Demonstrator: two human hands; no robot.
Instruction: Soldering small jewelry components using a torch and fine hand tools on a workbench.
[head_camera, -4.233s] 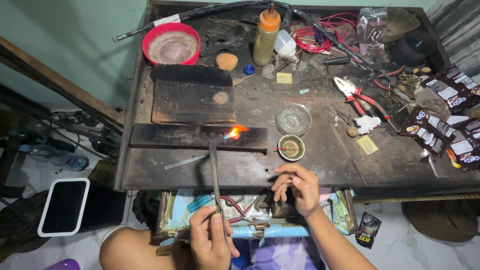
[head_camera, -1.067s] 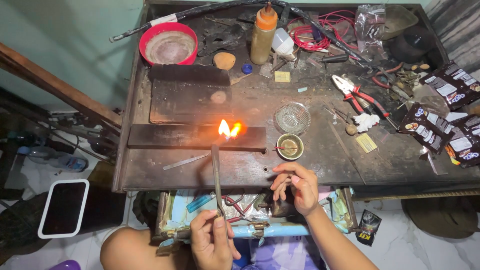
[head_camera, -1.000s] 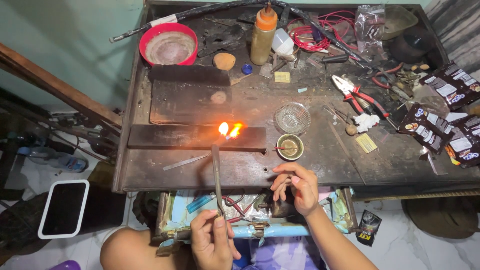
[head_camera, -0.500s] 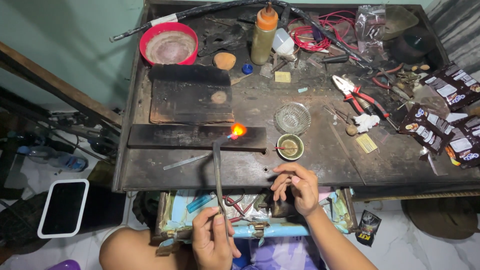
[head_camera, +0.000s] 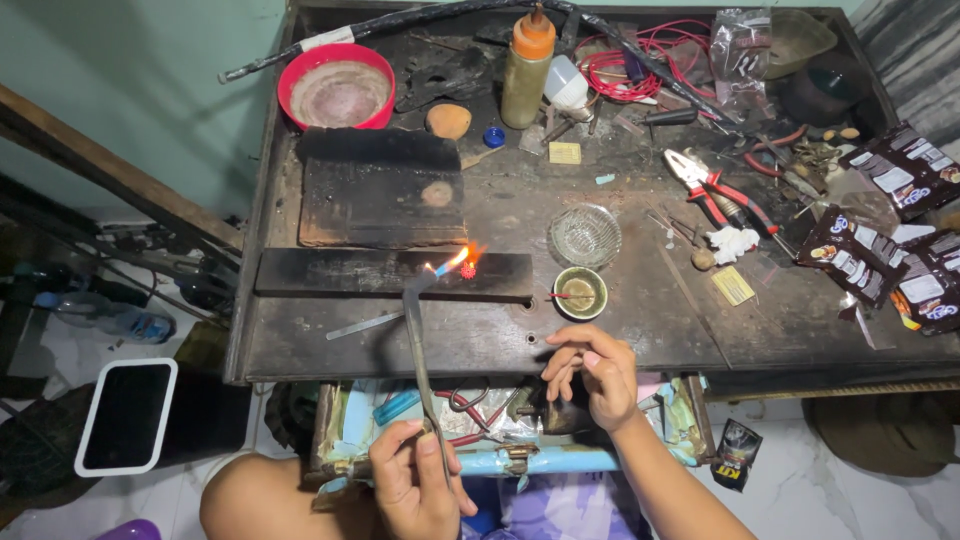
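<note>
My left hand (head_camera: 415, 487) grips the end of a thin metal torch pipe (head_camera: 417, 350) that runs up to a bent tip. A small flame (head_camera: 452, 264) from the tip plays on a tiny red-glowing piece (head_camera: 467, 270) on a long black charred board (head_camera: 330, 272). My right hand (head_camera: 592, 372) rests at the front edge of the dark workbench (head_camera: 480, 335), fingers curled and pinched together; I cannot tell if it holds anything. Just beyond it stands a small green cup (head_camera: 580, 292).
A glass dish (head_camera: 585, 235), red-handled pliers (head_camera: 715, 190), an orange-capped bottle (head_camera: 526, 65), a red bowl (head_camera: 338, 88), a black block (head_camera: 380, 188), red wire (head_camera: 625, 62) and dark sachets (head_camera: 890, 230) crowd the bench. An open drawer (head_camera: 470, 420) lies below. A white-framed tablet (head_camera: 127, 417) is on the floor.
The flame flared large and yellow about a second ago, then shrank to a small jet. The piece on the board now glows red. Both hands have stayed almost in place.
</note>
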